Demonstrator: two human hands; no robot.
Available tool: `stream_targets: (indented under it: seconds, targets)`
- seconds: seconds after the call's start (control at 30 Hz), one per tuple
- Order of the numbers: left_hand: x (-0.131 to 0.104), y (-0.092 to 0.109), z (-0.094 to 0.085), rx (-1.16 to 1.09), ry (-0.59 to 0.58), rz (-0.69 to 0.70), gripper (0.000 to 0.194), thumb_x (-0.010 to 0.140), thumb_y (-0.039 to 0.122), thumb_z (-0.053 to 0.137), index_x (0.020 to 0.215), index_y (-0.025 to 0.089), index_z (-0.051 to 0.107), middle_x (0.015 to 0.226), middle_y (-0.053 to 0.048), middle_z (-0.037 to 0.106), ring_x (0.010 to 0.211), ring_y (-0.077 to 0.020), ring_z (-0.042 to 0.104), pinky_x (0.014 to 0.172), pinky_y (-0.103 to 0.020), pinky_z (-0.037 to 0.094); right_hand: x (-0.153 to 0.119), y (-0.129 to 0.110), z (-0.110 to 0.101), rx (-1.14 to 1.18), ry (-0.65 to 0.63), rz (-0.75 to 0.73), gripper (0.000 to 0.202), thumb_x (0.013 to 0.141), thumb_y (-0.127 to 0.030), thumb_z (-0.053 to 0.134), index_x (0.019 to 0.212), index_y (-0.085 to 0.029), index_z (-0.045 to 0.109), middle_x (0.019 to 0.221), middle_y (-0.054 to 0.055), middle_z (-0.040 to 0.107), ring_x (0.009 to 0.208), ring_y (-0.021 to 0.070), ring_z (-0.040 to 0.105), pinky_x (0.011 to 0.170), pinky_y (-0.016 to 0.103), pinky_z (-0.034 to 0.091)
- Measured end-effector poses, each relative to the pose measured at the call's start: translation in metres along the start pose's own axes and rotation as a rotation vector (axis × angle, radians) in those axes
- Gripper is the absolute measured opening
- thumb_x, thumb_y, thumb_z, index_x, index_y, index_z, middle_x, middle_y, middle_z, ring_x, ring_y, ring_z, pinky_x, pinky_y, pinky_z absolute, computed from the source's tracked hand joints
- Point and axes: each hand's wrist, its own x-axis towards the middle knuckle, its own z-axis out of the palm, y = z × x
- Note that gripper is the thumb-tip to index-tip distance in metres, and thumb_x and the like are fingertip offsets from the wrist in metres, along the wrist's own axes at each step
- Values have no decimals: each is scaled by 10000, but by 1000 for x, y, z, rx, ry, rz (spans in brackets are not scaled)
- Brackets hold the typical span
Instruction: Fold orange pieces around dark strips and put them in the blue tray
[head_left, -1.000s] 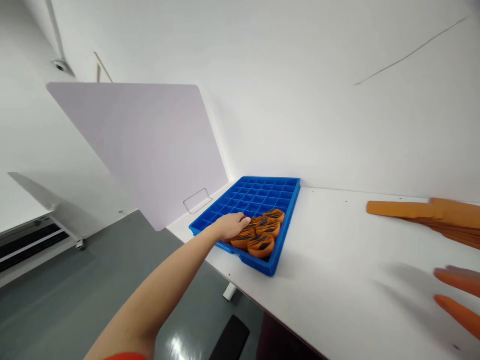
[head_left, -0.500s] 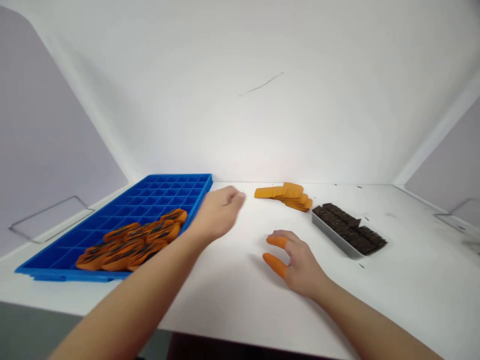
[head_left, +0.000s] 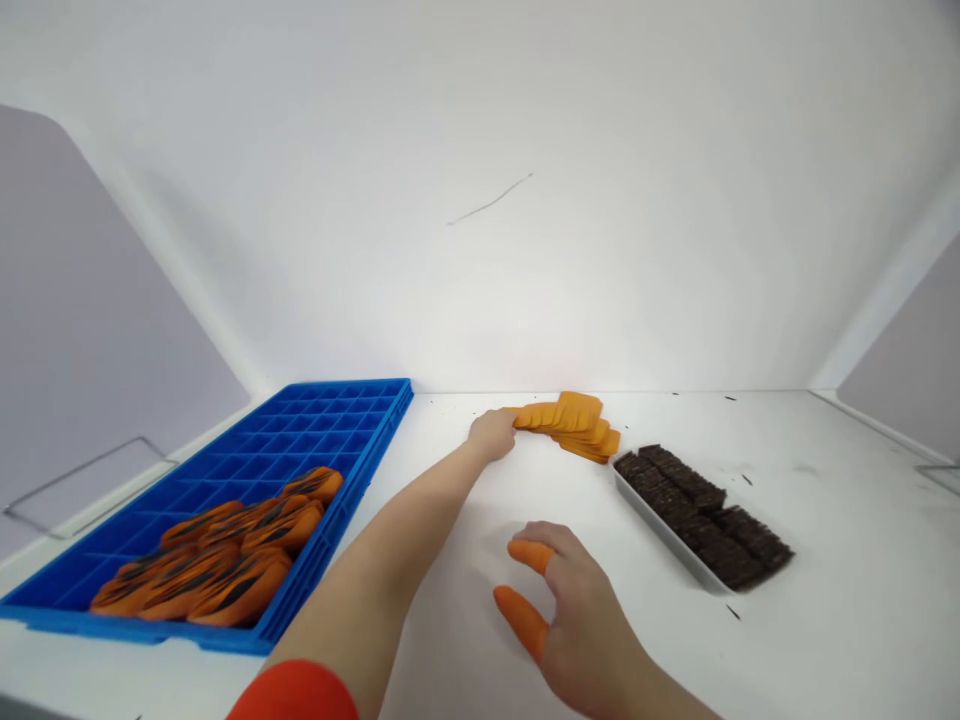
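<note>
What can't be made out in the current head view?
All in the head view:
Left hand: its own back hides the grip on the orange sheets.
Right hand: forearm cut off by the bottom edge.
Blue tray: floor partly hidden by orange-and-black pieces.
Dark speck: too small to identify.

Left hand (head_left: 493, 434) at fanned orange sheets (head_left: 576, 425), right hand (head_left: 589, 622) apart

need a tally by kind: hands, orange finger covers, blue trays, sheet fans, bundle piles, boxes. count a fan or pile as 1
Hands: 2 (left hand, right hand)
Finger covers: 2 in view
Tray: 1 on top; can't tell if another is under it
Sheet fan: 1
Bundle pile: 1
Box: 1
Total: 8
</note>
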Motion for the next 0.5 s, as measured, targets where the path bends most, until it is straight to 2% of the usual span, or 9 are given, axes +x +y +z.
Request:
stream_targets:
  seconds: [0.17, 0.33, 0.5]
  targets:
    - [2, -7, 0, 35, -21, 61, 289, 868, 248, 405, 1078, 214, 601, 1088, -103, 653, 1021, -266, 587, 862, -381, 436, 3, -1, -1, 5, -10, -24, 323, 709, -298, 649, 1001, -163, 613, 1011, 128, 620, 933, 248, 613, 787, 397, 560]
    - [5, -14, -3, 28, -37, 107, 281, 875, 296, 402, 1034, 241, 627, 1066, -76, 664, 1006, -256, 591, 874, -369, 426, 4, -1, -5, -15, -58, -20, 361, 720, -326, 661, 1023, -138, 605, 1021, 138, 621, 994, 263, 595, 825, 410, 551]
    - [4, -16, -2, 32, -21, 119, 311, 881, 295, 383, 1071, 245, 624, 1091, -72, 659, 1026, -250, 581, 890, -359, 413, 2, -3, -6, -17, -52, -42, 425, 695, -307, 682, 1074, -146, 576, 1070, 137, 602, 1063, 268, 564, 862, 411, 538]
